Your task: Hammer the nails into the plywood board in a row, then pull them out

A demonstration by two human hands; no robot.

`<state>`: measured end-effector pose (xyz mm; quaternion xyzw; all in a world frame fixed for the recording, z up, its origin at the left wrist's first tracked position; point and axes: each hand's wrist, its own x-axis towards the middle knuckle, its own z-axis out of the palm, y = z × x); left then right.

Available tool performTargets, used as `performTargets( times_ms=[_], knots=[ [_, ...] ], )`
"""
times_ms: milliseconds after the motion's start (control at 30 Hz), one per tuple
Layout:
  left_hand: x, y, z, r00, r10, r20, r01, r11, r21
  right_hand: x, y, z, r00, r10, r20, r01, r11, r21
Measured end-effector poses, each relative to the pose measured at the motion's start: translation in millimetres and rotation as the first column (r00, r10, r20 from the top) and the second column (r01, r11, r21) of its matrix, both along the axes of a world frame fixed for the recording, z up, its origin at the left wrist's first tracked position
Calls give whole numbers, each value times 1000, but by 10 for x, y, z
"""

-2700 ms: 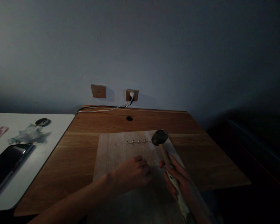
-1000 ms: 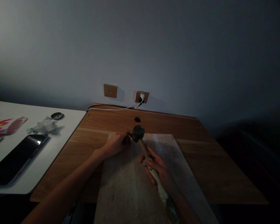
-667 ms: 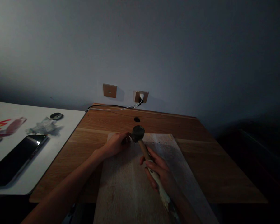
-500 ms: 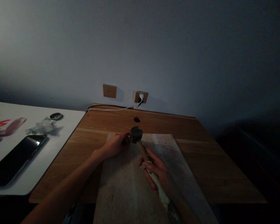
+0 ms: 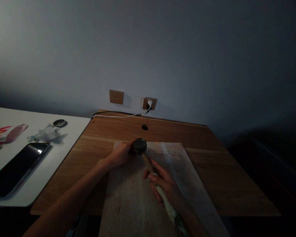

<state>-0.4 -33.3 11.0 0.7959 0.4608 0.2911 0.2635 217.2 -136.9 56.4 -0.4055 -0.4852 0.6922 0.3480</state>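
Note:
My right hand (image 5: 164, 182) is wrapped round the wooden handle of a hammer (image 5: 148, 161), whose dark round head points away from me over the board. My left hand (image 5: 122, 153) rests at the far left part of the wooden board (image 5: 130, 197), its fingers curled together beside the hammer head. What those fingers pinch, if anything, is hidden behind the head. A row of several small nails (image 5: 162, 152) runs across the board to the right of the hammer head.
The board lies on a brown wooden table (image 5: 212, 168) against the wall. On a white table (image 5: 71, 131) at left are a phone (image 5: 19, 169), crumpled plastic (image 5: 48, 133), a small round dark object (image 5: 60, 122) and a red-and-white packet (image 5: 8, 133). Cables (image 5: 118, 115) run to a wall socket (image 5: 146, 103).
The hammer head has come down and slightly left, closer to my left fingers, and my right hand moved with it. My left hand has stayed nearly in place.

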Motion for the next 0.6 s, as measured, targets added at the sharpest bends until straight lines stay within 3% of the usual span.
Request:
performTargets(
  times_ms=[367, 600],
  knots=[
    [-6, -5, 21, 997, -22, 68, 21, 1000, 12, 18, -18, 5, 1000, -5, -15, 5, 1000, -18],
    [-23, 24, -63, 1000, -17, 24, 16, 999, 38, 28, -25, -86, 999, 0, -48, 0, 1000, -7]
  ],
)
